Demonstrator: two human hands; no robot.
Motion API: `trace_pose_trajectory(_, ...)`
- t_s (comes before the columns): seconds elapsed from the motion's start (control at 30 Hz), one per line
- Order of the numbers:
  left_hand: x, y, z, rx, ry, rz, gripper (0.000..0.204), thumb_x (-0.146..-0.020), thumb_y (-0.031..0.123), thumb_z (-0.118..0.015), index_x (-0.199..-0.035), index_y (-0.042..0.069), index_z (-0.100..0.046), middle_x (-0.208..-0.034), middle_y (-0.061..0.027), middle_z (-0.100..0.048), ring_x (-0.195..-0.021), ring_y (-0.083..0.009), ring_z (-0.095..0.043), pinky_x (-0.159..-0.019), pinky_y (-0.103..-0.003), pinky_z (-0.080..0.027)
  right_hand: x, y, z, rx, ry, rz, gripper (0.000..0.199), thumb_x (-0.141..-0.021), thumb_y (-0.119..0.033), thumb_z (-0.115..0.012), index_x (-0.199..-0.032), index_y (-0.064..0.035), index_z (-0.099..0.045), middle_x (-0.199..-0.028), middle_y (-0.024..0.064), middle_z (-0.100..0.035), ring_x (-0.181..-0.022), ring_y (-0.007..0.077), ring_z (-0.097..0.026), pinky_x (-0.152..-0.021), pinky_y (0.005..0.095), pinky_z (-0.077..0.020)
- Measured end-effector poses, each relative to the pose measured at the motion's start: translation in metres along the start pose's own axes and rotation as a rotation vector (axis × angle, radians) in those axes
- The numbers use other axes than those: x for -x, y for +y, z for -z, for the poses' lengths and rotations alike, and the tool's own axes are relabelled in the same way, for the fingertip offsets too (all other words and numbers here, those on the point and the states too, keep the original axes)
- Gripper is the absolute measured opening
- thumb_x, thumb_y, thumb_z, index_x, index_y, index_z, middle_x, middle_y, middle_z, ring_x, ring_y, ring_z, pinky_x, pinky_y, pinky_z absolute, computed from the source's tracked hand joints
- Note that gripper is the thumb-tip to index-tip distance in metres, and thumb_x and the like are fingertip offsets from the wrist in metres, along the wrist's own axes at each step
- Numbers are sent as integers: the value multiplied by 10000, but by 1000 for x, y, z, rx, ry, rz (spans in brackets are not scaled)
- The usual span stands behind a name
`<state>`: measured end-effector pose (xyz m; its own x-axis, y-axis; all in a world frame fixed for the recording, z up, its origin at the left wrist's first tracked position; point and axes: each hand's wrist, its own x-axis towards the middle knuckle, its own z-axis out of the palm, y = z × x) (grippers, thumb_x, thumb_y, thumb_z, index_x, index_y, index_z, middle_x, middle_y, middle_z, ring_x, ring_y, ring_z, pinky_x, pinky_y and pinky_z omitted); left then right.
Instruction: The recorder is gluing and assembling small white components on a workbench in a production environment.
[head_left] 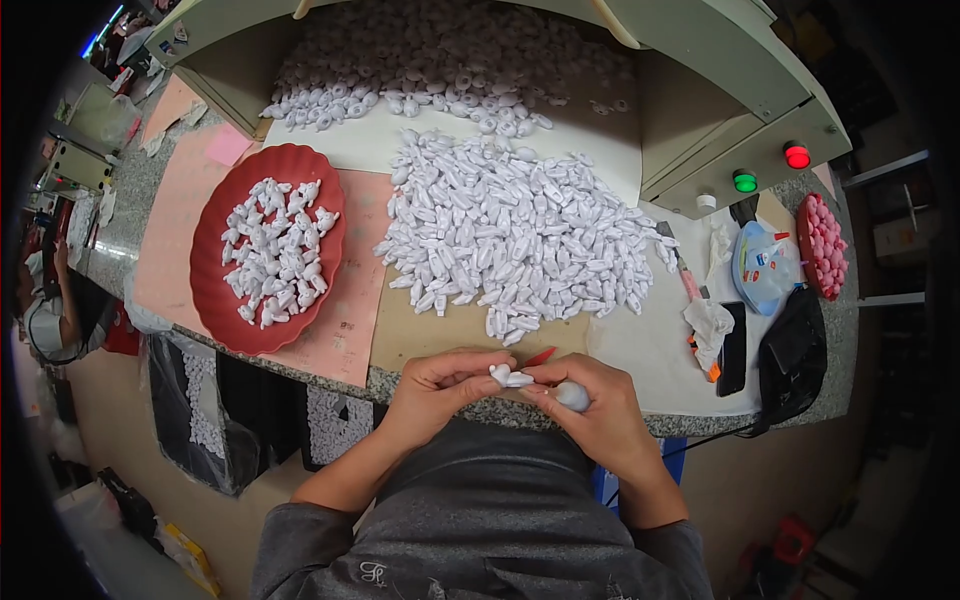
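Note:
Close to my body, at the table's front edge, my left hand [440, 385] pinches a small white plastic figure piece [510, 377] between thumb and fingers. My right hand [600, 400] meets it from the other side, fingertips at the piece. A small translucent squeeze bottle [572, 396] is tucked in the right hand's grip. Just beyond the fingertips shows a red pointed tip [540, 356]; whether it belongs to the bottle I cannot tell. Ahead of both hands spreads a big heap of loose white plastic parts [520, 230]. To the left, a red scalloped tray [210, 280] holds several joined white figures [275, 250].
Behind the heap stands a pale machine housing [740, 130] with a red and a green light, more white parts inside. At right lie a black phone [732, 350], crumpled tissue [708, 330], a blue container [758, 265], a black pouch [793, 350] and a bowl of pink pieces [825, 245].

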<state>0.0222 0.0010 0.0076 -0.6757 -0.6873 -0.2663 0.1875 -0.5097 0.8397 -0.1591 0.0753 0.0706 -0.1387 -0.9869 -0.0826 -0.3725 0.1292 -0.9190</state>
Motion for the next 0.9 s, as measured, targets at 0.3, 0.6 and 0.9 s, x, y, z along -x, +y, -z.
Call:
trace_pose_trajectory(0.3, -3, -8, 6, -70, -20, 53, 244, -824, -37, -590, -1067, -45, -606, -1060, -177, -623, -958, -214, -616, -858, -328, -507, 0, 9, -3, 64, -20, 66, 199, -721, 24, -673, -911, -16, -632, -825, 104, -626, -738, 225, -608, -665, 298, -463)
trace_pose_trajectory(0.6, -9, -2, 10, 34, 16, 123, 234, -854, -11, -560, -1084, -44, -592, -1035, -168, -625, -940, -244, -624, -832, -363, -537, -5, 17, -11, -9, 16, 45, 160, -763, -58, -673, -897, -18, -595, -820, 106, -609, -747, 275, -591, -645, 351, -466)
trace_pose_trajectory(0.9, -8, -1, 11, -16, 13, 157, 237, -861, 14, -566, -1089, -48, -586, -986, -158, -634, -887, -228, -637, -780, -352, -558, -6, 25, -10, 34, -4, 95, 166, -753, -27, -685, -899, -22, -608, -795, 85, -609, -727, 210, -594, -634, 305, -457)
